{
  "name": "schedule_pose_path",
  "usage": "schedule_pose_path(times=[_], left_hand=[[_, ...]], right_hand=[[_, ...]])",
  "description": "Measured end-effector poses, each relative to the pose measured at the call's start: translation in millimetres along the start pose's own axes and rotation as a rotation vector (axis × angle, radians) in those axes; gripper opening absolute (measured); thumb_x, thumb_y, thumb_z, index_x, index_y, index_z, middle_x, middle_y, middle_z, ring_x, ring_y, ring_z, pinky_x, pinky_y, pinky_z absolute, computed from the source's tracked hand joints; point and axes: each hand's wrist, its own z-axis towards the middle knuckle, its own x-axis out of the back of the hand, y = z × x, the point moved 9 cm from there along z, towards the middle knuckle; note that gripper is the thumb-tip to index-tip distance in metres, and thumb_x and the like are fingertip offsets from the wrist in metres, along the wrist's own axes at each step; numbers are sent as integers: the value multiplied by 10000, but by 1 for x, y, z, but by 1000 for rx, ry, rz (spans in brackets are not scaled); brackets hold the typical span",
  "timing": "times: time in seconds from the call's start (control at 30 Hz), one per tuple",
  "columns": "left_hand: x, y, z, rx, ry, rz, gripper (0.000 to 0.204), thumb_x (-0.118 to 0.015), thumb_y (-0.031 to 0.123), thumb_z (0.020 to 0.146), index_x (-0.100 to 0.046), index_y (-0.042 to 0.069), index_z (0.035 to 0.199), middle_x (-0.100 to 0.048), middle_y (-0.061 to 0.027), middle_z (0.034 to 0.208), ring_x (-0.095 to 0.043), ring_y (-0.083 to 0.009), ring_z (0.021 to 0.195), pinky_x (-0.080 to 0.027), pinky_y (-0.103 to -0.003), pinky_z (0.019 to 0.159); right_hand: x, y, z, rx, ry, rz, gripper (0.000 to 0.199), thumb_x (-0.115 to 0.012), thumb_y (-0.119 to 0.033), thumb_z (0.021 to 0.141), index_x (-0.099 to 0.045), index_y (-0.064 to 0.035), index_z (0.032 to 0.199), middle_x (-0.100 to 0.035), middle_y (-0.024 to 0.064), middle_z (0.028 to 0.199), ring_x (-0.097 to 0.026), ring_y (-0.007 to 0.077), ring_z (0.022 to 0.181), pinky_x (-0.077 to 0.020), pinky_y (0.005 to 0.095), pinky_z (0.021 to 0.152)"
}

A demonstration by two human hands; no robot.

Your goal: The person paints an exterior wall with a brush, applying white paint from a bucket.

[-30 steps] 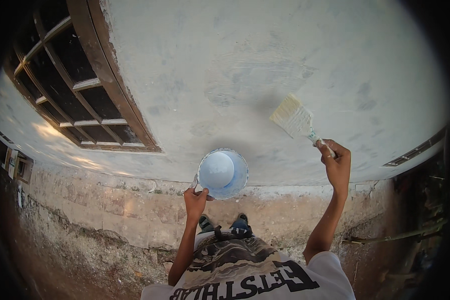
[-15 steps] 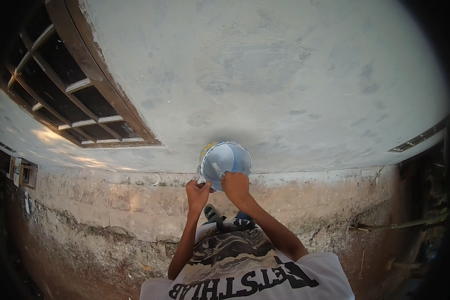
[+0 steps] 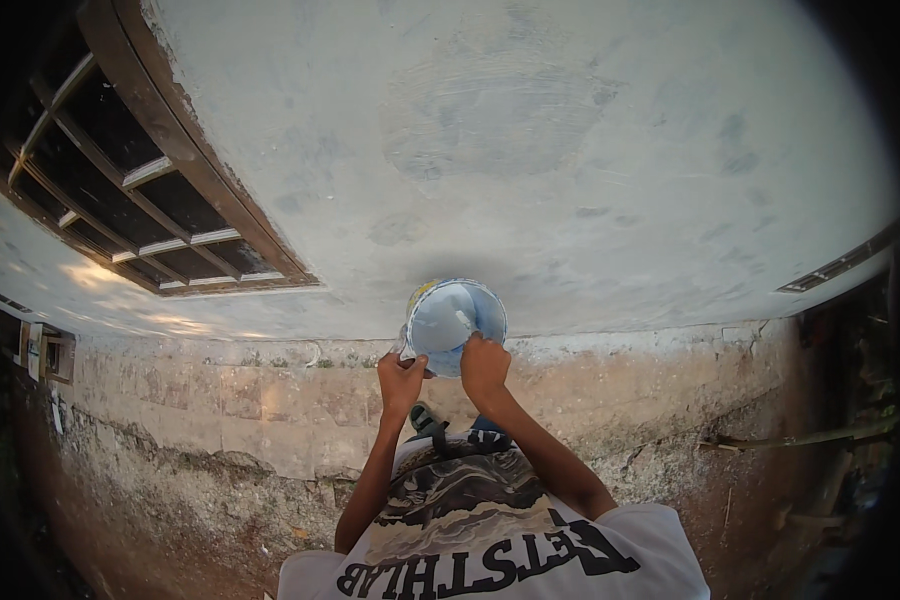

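A paint bucket (image 3: 492,312) with a blue inner wall and a whitish, smeared rim is held in front of me, close to the wall. Pale paint or filler (image 3: 438,318) shows inside it. My left hand (image 3: 402,380) is closed on the bucket's near left rim, thumb toward the inside. Over the near right rim, my right hand (image 3: 484,368) is closed round a narrow, white-coated tool (image 3: 463,320) that points into the bucket. Its lower end and exact kind are hard to make out.
A pale plastered wall (image 3: 670,230) with grey patches rises ahead. At the left is a brown wooden window frame (image 3: 210,170) with several panes. Below runs a worn concrete ledge (image 3: 270,410) with a broken edge; a sandaled foot (image 3: 425,420) stands there. A long stick (image 3: 800,440) lies at the right.
My right hand and the tool have moved a little to the right within the bucket. The bucket and left hand have shifted slightly right; the left hand keeps its grip.
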Motion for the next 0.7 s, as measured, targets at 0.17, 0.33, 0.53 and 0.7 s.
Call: schedule_pose_path(times=[0.17, 0.33, 0.53, 0.7], left_hand=[[4, -35, 2, -59, -2, 147, 194, -680, 43, 790, -575, -111, 737, -657, -186, 638, -670, -210, 556, -511, -298, 485], [-15, -28, 0, -23, -80, 131, 191, -668, 46, 802, -588, -126, 777, -658, -180, 637, -671, -209, 559, -518, -301, 484], [-6, -32, 9, 65, -48, 53, 185, -632, 29, 828, -584, -138, 890, -664, -183, 664, -677, -216, 566, -535, -299, 500], [-19, -28, 6, 93, -45, 1, 176, -631, 29, 830, -582, -130, 890, -666, -180, 681, -676, -219, 558, -539, -297, 507]], right_hand=[[-19, -18, -15, 116, -238, 129, 221, -598, -199, 842, -659, -7, 752, -666, 221, 740, -674, 362, 669, -536, 464, 620], [-37, -5, -11, 131, -287, 397, 303, -577, -220, 862, -644, 41, 725, -656, 252, 752, -663, 398, 719, -521, 456, 656], [-43, 30, -6, -178, -393, 935, 326, -582, -246, 865, -644, 74, 874, -648, 259, 792, -644, 428, 796, -502, 483, 704], [3, 29, -8, -102, -97, 221, 281, -580, -238, 870, -647, 3, 741, -653, 205, 697, -660, 371, 671, -518, 446, 621]])
